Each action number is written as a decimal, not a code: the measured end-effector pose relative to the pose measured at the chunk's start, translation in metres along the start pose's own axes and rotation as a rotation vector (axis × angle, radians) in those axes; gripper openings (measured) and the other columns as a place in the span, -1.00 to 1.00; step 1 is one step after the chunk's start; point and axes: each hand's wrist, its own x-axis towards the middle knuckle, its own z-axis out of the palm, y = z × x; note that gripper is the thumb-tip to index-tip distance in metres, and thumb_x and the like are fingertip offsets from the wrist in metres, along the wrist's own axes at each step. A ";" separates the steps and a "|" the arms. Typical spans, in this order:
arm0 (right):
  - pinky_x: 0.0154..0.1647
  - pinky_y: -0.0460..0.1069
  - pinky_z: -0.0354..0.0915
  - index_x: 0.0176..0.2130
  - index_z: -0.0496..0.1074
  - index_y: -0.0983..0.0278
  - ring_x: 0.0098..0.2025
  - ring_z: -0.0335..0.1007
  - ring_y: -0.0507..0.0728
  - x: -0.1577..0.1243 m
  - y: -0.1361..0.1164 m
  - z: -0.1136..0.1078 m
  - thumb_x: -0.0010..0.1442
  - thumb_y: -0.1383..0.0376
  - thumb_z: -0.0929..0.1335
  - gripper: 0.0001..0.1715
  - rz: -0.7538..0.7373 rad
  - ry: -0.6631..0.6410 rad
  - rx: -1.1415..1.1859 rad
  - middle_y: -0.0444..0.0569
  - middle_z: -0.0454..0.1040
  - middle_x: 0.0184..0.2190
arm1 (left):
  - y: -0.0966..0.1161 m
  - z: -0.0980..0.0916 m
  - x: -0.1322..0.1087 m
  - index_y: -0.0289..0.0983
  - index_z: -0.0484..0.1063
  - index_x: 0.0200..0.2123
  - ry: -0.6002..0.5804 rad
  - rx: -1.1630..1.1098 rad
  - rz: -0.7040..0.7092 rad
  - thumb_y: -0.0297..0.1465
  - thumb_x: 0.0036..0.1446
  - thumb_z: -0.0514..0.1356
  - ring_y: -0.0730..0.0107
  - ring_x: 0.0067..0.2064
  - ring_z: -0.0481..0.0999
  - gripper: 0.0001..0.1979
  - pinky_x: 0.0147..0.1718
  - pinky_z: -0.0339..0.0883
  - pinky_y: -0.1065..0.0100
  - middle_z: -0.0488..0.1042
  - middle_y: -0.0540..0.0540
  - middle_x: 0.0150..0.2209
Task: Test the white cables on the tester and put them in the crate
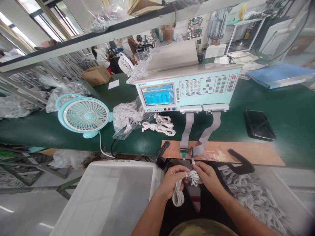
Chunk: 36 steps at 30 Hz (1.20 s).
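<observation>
My left hand (173, 180) is closed on a coiled white cable (178, 195), whose loops hang below the fingers. My right hand (205, 175) pinches the end of another white cable (194, 177) just below a black connector (196, 150) on a grey ribbon cable. This second bundle hangs between my two hands. A small green circuit board (183, 154) sits at the board's edge, on the other ribbon. Both ribbons run up to a tester (189, 87) with a lit blue screen. Coiled white cables (159, 126) lie in front of it.
A turquoise fan (86, 113) and a plastic bag of cables (128, 118) stand left. A phone (260, 124) lies right. Black clamps (162, 154) hold a wooden board (261, 152). Below are a white bin (98, 200) and many cables (256, 200). A person (169, 37) sits behind the tester.
</observation>
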 end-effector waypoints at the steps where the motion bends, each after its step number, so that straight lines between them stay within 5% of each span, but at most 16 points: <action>1: -0.48 -0.06 0.13 -0.48 0.41 0.28 -0.51 0.16 0.06 0.000 -0.001 0.000 0.09 -0.06 0.37 -0.54 -0.001 -0.001 0.001 -0.13 0.30 -0.57 | 0.000 -0.001 -0.001 -0.38 0.53 -0.33 -0.025 -0.019 -0.002 -0.34 -0.21 0.33 0.48 -0.55 0.35 -0.69 -0.74 0.10 0.56 0.39 -0.04 -0.57; 4: -0.48 -0.06 0.15 -0.50 0.42 0.28 -0.51 0.16 0.06 0.000 -0.006 0.000 0.06 -0.06 0.39 -0.54 0.005 -0.003 0.020 -0.13 0.31 -0.58 | -0.001 -0.002 -0.003 -0.38 0.52 -0.29 -0.039 -0.010 0.010 -0.42 -0.29 0.36 0.45 -0.53 0.38 -0.64 -0.73 0.12 0.55 0.42 -0.05 -0.53; 10: -0.56 -0.07 0.14 -0.54 0.42 0.29 -0.59 0.14 0.03 -0.001 -0.012 0.006 -0.10 -0.12 0.46 -0.48 0.200 0.010 0.222 -0.12 0.33 -0.63 | -0.005 0.002 0.005 -0.32 0.44 -0.43 0.241 0.155 0.149 -0.21 -0.09 0.29 0.53 -0.59 0.29 -0.73 -0.70 0.09 0.53 0.35 0.04 -0.59; 16: -0.59 -0.07 0.15 -0.56 0.44 0.30 -0.63 0.16 0.02 0.000 -0.011 0.009 -0.21 -0.04 0.53 -0.52 0.286 0.046 0.378 -0.09 0.38 -0.64 | -0.001 0.000 0.012 -0.29 0.37 -0.57 0.112 0.461 0.183 -0.13 0.11 0.10 0.56 -0.66 0.18 -0.62 -0.69 0.01 0.48 0.28 0.06 -0.65; 25: -0.58 -0.10 0.13 -0.55 0.46 0.30 -0.62 0.17 0.01 0.003 -0.006 0.015 -0.23 0.01 0.56 -0.55 0.291 0.104 0.469 -0.11 0.39 -0.65 | -0.006 -0.006 0.020 -0.33 0.39 -0.61 0.143 0.418 0.217 -0.16 0.07 0.14 0.59 -0.62 0.19 -0.62 -0.71 0.00 0.48 0.33 -0.02 -0.46; 36: -0.47 -0.10 0.19 -0.45 0.53 0.31 -0.52 0.25 0.05 0.005 -0.003 0.005 -0.20 0.05 0.57 -0.57 0.268 0.003 0.423 -0.10 0.44 -0.58 | -0.020 0.005 0.031 -0.32 0.37 -0.63 0.319 0.321 0.370 -0.25 0.07 0.15 0.55 -0.57 0.16 -0.68 -0.62 0.02 0.49 0.22 0.04 -0.58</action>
